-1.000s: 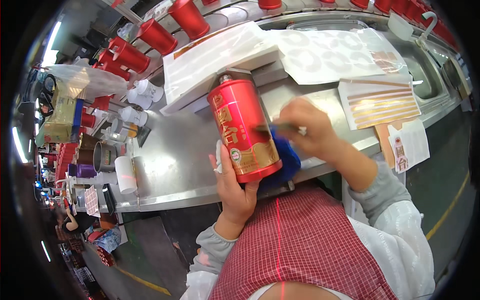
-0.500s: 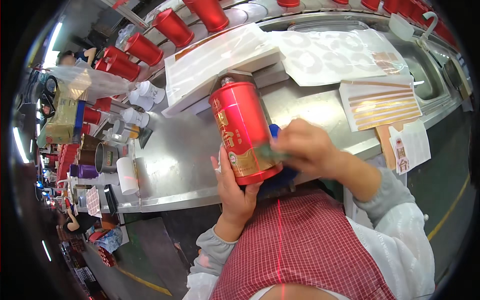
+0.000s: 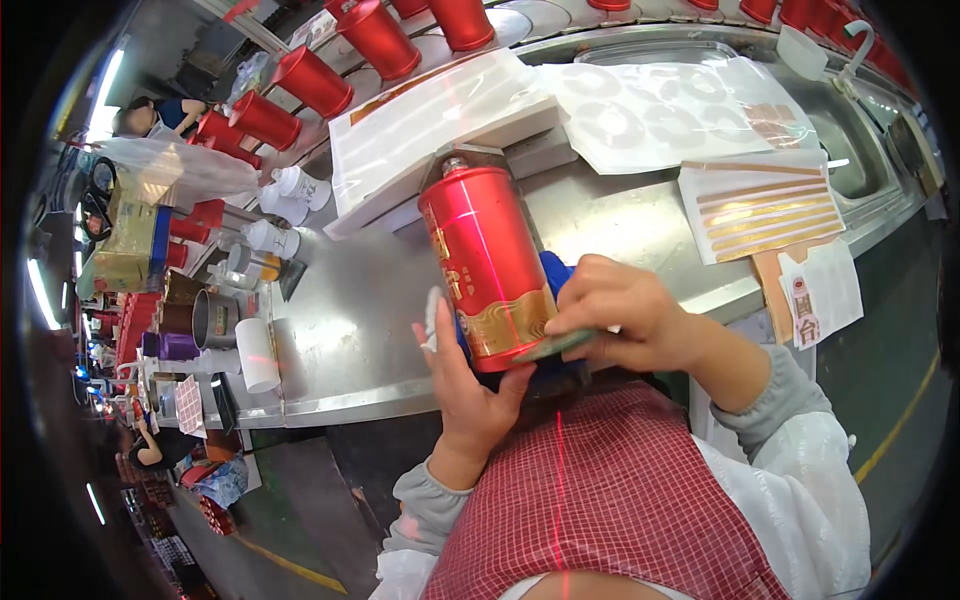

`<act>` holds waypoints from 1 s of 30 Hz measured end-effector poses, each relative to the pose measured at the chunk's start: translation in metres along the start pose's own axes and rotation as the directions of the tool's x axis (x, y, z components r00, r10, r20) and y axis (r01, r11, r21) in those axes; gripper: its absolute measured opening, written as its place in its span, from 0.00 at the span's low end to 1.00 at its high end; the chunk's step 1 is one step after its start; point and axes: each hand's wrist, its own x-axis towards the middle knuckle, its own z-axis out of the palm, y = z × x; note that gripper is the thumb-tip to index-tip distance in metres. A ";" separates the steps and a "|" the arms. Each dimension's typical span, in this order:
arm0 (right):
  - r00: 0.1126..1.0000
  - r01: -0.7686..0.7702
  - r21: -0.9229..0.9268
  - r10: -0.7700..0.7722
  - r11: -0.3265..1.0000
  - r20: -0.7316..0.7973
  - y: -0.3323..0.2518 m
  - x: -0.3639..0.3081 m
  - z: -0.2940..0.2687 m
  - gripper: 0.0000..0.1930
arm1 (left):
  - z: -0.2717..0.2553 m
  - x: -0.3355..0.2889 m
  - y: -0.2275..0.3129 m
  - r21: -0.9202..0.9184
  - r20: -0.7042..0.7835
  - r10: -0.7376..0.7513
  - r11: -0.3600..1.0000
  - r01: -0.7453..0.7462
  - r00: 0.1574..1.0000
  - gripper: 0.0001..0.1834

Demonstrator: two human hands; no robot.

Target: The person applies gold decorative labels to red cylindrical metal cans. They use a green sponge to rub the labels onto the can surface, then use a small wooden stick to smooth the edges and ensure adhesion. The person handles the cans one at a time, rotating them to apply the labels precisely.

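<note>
A glossy red bottle with a gold wavy band near its base leans in a dark cradle, its neck away from me. My left hand grips its lower left side, thumb at the base and fingers along the side. A white wrap or scrap of tissue is at those fingers. In my right hand a flat green scraper-like piece is pinched, its edge against the gold band near the bottom rim. Blue cloth-like material shows behind the bottle.
Beyond the cradle lie white boxes under clear sheets. Strips of gold tape on a white sheet lie right, before a sink. Red bottles line a conveyor behind. A paper roll and small containers stand left.
The bottle has turned, carrying its gold lettering leftward. My right hand's green piece has moved down to the gold band's lower edge. The bottles on the conveyor have shifted right.
</note>
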 end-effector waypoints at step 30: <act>0.994 -0.106 -0.223 0.112 0.969 0.016 0.017 0.028 -0.005 0.09 | 0.006 -0.002 -0.002 -0.027 -0.064 0.005 1.000 -0.007 0.998 0.51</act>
